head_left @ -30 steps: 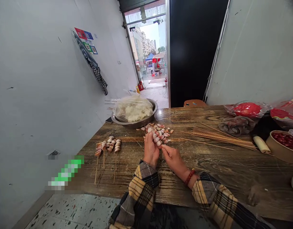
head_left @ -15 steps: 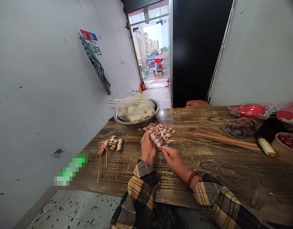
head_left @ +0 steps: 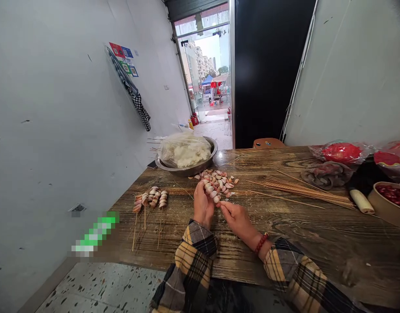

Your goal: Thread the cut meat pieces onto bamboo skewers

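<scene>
My left hand (head_left: 203, 205) is closed around a row of garlic cloves (head_left: 212, 191) lined up as on a skewer. At the lower end of that row, the thumb and fingers of my right hand (head_left: 236, 221) pinch together; the stick itself is mostly hidden. Just beyond my hands lies a heap of loose, pinkish garlic cloves (head_left: 225, 179). To the left, several finished-looking garlic skewers (head_left: 154, 196) rest on the wooden table (head_left: 183, 234), their bare sticks pointing towards me.
A metal basin (head_left: 200, 167) with a plastic bag of whitish stuff (head_left: 190, 152) stands behind the heap. Thin bamboo skewers (head_left: 311, 193) lie spread on the right, near a crumpled grey cloth (head_left: 327, 174) and a tan bowl of dark red pieces (head_left: 387, 208). A white wall borders the left.
Both hands keep nearly the same grip and place on the garlic skewer. The view has shifted very slightly; nothing else has visibly moved.
</scene>
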The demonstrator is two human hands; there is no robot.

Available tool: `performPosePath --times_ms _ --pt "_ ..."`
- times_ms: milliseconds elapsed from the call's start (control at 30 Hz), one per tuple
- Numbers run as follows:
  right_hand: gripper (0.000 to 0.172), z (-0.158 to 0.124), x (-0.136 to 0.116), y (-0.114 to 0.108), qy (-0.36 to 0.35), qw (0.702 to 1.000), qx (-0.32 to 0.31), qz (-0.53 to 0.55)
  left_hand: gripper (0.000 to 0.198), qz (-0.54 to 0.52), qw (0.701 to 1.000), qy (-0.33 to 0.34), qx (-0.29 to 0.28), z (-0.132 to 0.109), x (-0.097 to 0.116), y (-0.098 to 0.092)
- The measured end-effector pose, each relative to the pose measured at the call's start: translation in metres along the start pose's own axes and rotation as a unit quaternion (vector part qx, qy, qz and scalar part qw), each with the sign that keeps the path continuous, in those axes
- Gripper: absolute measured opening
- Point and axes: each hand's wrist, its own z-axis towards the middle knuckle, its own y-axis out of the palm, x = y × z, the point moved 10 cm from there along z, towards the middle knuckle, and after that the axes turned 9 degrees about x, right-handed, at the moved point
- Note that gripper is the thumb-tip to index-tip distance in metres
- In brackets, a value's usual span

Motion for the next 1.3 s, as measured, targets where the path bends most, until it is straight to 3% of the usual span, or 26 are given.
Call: performPosePath --times_ms 100,233,467,633,767,1000,1167,1300 --pt "0.031 0.002 0.004 0.002 0.007 1.000 -0.004 0.003 0.030 0.002 0.999 0.035 -0.005 0.003 0.009 -0.001" --pt "0.030 0.002 0.006 0.002 0.015 1.000 -0.008 0.016 0.026 0.023 0.994 0.103 0.033 0.009 0.021 -0.013" --pt "0.030 -0.001 0.014 -0.003 0.052 0.998 -0.042 -0.007 0.024 0.021 0.982 0.162 0.100 0.020 0.035 -0.038" --pt "0.025 0.001 0.015 -0.010 -0.012 0.995 -0.061 -0.081 0.024 0.010 0.974 0.180 0.140 0.022 0.041 -0.051" --pt "0.026 0.006 0.020 -0.023 -0.031 0.995 -0.020 -0.098 0.025 0.008 0.975 0.172 0.139 0.021 0.038 -0.051" --pt "0.027 0.010 0.022 -0.039 -0.045 0.997 0.059 -0.018 0.022 -0.023 0.980 0.150 0.129 0.022 0.027 -0.049" --pt "0.028 0.007 0.023 -0.051 -0.037 0.995 0.095 -0.021 0.014 -0.021 0.988 0.108 0.107 0.020 0.010 -0.043" --pt "0.029 0.013 0.005 -0.052 -0.053 0.994 0.088 -0.048 0.020 -0.014 0.996 0.043 0.077 0.022 -0.012 -0.034"
